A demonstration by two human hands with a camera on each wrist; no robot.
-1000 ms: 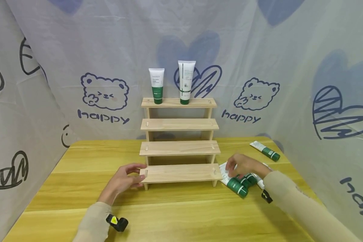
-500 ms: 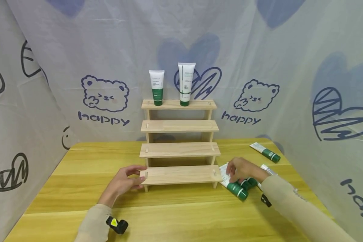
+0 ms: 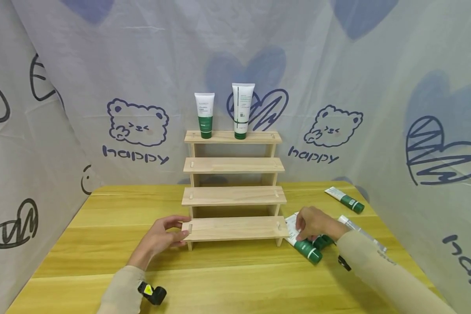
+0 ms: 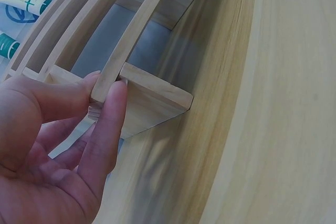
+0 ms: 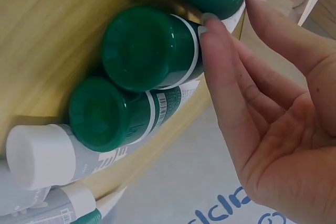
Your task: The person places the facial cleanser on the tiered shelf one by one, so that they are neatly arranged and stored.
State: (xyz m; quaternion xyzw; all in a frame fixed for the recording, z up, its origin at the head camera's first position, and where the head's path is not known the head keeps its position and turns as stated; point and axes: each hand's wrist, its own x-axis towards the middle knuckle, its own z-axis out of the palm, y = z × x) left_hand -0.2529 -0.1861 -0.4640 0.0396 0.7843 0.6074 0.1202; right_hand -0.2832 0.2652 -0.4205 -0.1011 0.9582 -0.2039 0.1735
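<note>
Front tube: on the bench, right of centre in the head view, directly under the right hand. Long axis slants upper left to lower right; green cap at the lower-right end, white tail beside the right end of the wooden stand. Right hand is nearer. Left hand well apart, fingers pinching the left end of the stand's lowest step. Right wrist view, top of frame: thumb and forefinger straddle the tube's body, apparently pinching it; firmness cannot be told. Second tube sits just beside the forefinger; clearance judged tight.
</note>
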